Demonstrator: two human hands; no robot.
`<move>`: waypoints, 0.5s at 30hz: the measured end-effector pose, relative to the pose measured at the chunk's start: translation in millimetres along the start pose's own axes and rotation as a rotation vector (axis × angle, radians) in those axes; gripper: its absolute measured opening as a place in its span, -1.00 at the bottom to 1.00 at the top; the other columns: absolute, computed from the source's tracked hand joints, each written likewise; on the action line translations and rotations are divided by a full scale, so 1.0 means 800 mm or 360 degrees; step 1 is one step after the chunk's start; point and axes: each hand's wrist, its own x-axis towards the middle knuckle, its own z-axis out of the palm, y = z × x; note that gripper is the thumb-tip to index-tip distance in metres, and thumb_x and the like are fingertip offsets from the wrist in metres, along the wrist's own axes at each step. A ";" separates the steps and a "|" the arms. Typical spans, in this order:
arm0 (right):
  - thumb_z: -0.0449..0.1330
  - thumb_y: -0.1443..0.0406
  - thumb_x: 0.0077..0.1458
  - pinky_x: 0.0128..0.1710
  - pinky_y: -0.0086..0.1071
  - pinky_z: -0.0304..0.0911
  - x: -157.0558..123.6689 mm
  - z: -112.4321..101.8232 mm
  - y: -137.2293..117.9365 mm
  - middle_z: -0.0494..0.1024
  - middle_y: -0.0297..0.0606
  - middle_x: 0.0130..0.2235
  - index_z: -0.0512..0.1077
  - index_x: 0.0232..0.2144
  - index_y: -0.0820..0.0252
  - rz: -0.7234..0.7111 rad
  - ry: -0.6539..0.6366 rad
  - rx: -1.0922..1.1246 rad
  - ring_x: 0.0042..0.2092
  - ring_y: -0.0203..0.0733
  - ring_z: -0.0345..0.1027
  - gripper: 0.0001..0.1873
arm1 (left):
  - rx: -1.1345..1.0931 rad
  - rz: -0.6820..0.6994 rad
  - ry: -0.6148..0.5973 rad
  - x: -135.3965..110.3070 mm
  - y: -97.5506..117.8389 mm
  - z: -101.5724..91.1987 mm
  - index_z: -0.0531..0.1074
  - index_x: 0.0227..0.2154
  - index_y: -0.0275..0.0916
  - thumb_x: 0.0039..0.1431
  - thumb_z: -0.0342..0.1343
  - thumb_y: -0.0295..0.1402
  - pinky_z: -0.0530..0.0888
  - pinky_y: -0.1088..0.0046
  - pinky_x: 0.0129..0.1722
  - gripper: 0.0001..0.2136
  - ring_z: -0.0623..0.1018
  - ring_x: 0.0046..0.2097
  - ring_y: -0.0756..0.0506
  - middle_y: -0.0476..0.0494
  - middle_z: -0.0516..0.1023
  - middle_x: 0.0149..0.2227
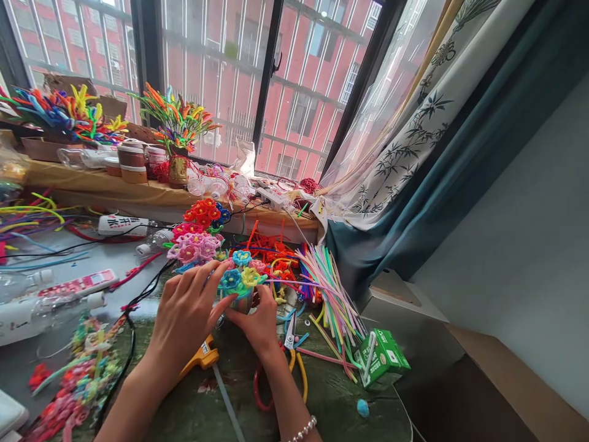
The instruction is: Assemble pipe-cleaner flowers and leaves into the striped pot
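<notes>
A small pot of pipe-cleaner flowers, blue, yellow and pink, stands on the green table in front of me. My left hand curls round its left side with fingers bent over the blooms. Against the pot's lower right side presses my right hand, its fingers wrapped on the pot; a bead bracelet is on that wrist. Both hands grip the same pot.
Behind the pot lie red and pink flower clusters, loose pipe cleaners and small scissors. A yellow glue gun lies under my left wrist. A green drink carton sits right. The window ledge holds jars and bouquets.
</notes>
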 end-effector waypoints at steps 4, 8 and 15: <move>0.50 0.25 -0.28 -0.36 -0.37 0.20 0.000 -0.002 -0.007 0.41 -0.37 -0.35 0.47 -0.36 0.19 0.0011 0.0031 0.0015 -0.35 -0.20 0.28 -0.61 | -0.0121 -0.0363 0.0115 -0.010 0.010 -0.001 0.30 0.18 -0.35 0.37 -0.03 -0.11 0.37 0.16 -0.06 -0.52 0.51 0.02 -0.34 -0.42 0.52 0.05; 0.52 0.26 -0.30 -0.36 -0.36 0.21 0.002 -0.004 -0.012 0.42 -0.36 -0.35 0.49 -0.35 0.19 0.0028 0.0054 0.0027 -0.36 -0.19 0.28 -0.59 | -0.0221 -0.0694 0.0214 -0.025 0.028 -0.008 0.42 -0.01 -0.29 0.36 0.01 -0.15 0.43 0.25 -0.16 -0.67 0.56 -0.14 -0.25 -0.29 0.57 -0.15; 0.48 0.21 -0.21 -0.32 -0.33 0.27 0.001 -0.006 -0.028 0.50 -0.29 -0.29 0.53 -0.24 0.19 -0.0014 0.0108 0.0058 -0.31 -0.14 0.35 -0.57 | -0.0382 -0.0945 0.0176 -0.023 0.056 -0.005 0.57 -0.29 -0.21 0.36 -0.01 -0.13 0.27 0.50 -0.54 -0.68 0.44 -0.58 0.02 0.04 0.48 -0.58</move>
